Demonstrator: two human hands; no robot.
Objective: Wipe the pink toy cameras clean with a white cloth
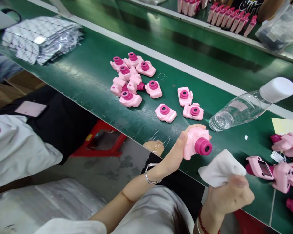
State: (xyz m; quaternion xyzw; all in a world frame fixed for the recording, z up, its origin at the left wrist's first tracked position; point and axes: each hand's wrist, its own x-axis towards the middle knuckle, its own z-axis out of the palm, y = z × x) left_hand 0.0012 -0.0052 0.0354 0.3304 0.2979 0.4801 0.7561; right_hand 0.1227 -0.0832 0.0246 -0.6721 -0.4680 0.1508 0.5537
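Observation:
My left hand (176,150) is closed around a pink toy camera (191,141), whose dark pink lens points to the right. Beside it, my right hand (230,195) grips a crumpled white cloth (222,169), with the fingers folded over its lower end. A small gap lies between the cloth and the camera's lens. Beyond my left hand, more pink toy cameras rest on the green table, among them one (165,113) close by and a loose cluster (128,73) farther left.
A clear bottle with a white cap (244,105) stands beyond my hands. More cameras (282,177) are piled at the right edge. Packed silver bags (41,37) lie far left. Across the green table (92,74), a row of pink cameras (228,18) sits near another person. A red stool (97,139) is below.

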